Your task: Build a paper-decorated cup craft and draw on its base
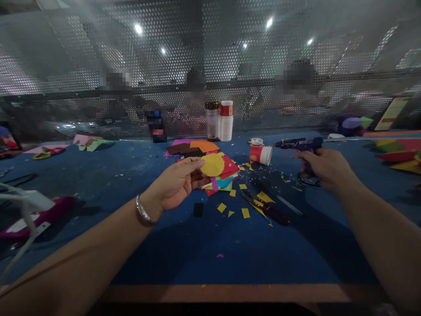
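A round yellow paper disc (213, 165) is pinched by its left edge between the thumb and fingers of my left hand (177, 181). It is held above a pile of coloured paper (226, 181). My right hand (332, 169) is wrapped around the grip of a dark blue glue gun (297, 143), whose nozzle points left. Just below the nozzle, a red and white paper cup (261, 155) lies on its side. Scissors (269, 210) rest on the blue table between my hands, among small yellow paper scraps (245, 213).
A stack of paper cups (225, 125) and a clear jar (212, 123) stand at the back against a perforated metal screen (184, 57). At left are a magenta power strip (49, 217) with a white cable and yellow-red scissors (49, 152). More coloured paper (401, 156) lies far right.
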`<state>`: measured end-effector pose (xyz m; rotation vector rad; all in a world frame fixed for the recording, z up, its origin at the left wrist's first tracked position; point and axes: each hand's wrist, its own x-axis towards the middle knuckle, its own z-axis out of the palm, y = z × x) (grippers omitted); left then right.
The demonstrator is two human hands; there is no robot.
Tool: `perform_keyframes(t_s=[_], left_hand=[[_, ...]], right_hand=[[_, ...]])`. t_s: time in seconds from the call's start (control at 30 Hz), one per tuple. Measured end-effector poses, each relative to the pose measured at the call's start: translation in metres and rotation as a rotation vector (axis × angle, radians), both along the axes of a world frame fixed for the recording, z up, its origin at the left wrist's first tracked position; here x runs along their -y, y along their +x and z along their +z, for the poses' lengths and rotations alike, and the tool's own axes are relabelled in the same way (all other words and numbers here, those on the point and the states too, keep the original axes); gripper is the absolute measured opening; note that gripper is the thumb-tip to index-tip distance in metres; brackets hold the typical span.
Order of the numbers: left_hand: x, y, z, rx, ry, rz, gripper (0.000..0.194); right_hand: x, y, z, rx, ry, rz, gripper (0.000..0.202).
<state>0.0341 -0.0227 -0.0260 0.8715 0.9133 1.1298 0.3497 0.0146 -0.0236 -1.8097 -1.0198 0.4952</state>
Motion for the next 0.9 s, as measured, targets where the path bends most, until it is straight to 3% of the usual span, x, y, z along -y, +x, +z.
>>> perform_keyframes(t_s=[0.43,0.63,0.9], left_hand=[[-0.001,0.0,0.0,0.008,0.0,0.003,0.015],[-0.001,0.0,0.003,-0.005,-0.018,0.013,0.017],[0.0,0.001,0.002,-0.013,-0.018,0.01,0.017]], right_hand=[[0.008,0.005,0.01,-0.007,0.009,-0.077,0.016],[0.012,0.009,0.012,0.021,-0.059,-0.04,0.023],[0.014,0.005,0.01,-0.003,-0.101,0.071,0.014]])
